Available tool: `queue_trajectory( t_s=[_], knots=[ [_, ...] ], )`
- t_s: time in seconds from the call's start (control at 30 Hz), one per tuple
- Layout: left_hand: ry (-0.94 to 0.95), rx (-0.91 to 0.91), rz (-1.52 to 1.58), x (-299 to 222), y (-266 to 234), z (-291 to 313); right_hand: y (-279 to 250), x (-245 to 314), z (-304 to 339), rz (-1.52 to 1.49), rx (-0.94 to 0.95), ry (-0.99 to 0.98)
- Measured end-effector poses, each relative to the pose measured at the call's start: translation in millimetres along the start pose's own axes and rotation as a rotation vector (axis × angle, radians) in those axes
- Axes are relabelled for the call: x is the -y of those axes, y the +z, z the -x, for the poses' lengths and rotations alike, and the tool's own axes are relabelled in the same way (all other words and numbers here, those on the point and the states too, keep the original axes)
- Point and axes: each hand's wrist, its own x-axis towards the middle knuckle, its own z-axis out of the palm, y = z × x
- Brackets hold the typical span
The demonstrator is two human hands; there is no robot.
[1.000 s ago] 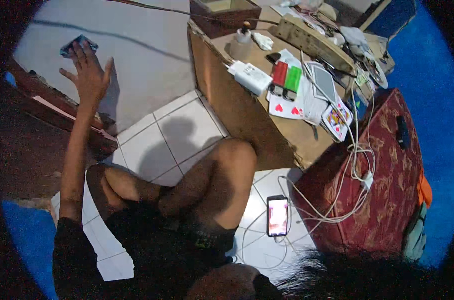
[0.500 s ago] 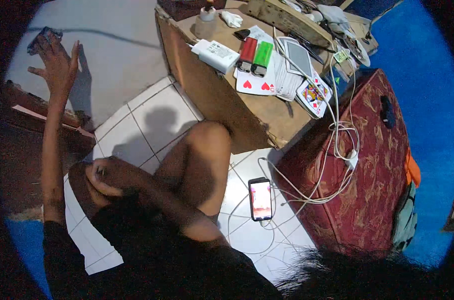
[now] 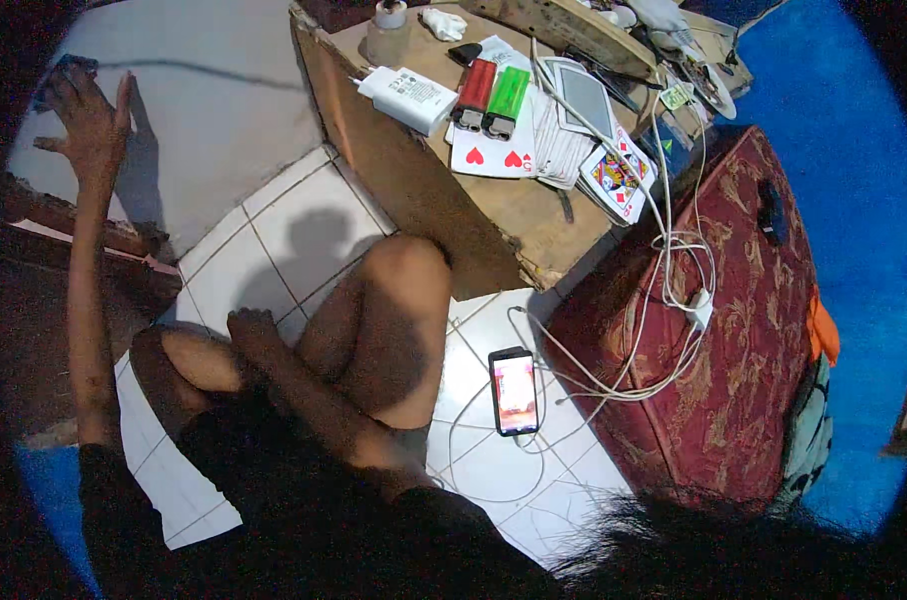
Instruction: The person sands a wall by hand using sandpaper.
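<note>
My left hand (image 3: 89, 130) reaches far to the upper left, with its thumb and little finger spread. Its other fingers rest over a dark object (image 3: 46, 88) on the pale wall, partly covered and too dim to name. A dark line, perhaps a cable or a mark, runs along the wall from there. Low beside my bent legs, my right hand (image 3: 254, 338) shows its back, with the fingers curled. Whatever lies inside that hand, if anything, is hidden. A phone (image 3: 516, 392) with a lit screen lies on the white tiles, and a thin white cable loops around it.
On a worn brown board stand a white charger (image 3: 410, 98), a red lighter (image 3: 476, 94), a green lighter (image 3: 508, 100) and playing cards (image 3: 494, 158). White cables (image 3: 664, 255) hang over a dark red patterned cushion (image 3: 714, 390). Blue flooring (image 3: 864, 200) lies to the right.
My right hand has shifted right and slightly up, off my knee area. The left hand stays at the dark object on the wall. The whole view has slid slightly.
</note>
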Motion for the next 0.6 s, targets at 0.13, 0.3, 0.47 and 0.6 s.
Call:
queue_trajectory(
  t_s=[0.13, 0.3, 0.47, 0.6],
  knots=[
    [-0.054, 0.095, 0.139, -50, 2, 25, 8, -33, -7, 0.08, 0.127, 0.019],
    [0.009, 0.203, 0.125, -67, -10, 47, 5, -31, -17, 0.175, 0.168, 0.107],
    [-0.044, 0.073, 0.11, -12, 14, -4, -3, -5, 0, 0.176, 0.111, 0.092],
    [-0.049, 0.006, 0.114, -6, 7, -6, -11, 0, -8, 0.101, 0.315, 0.118]
  ],
)
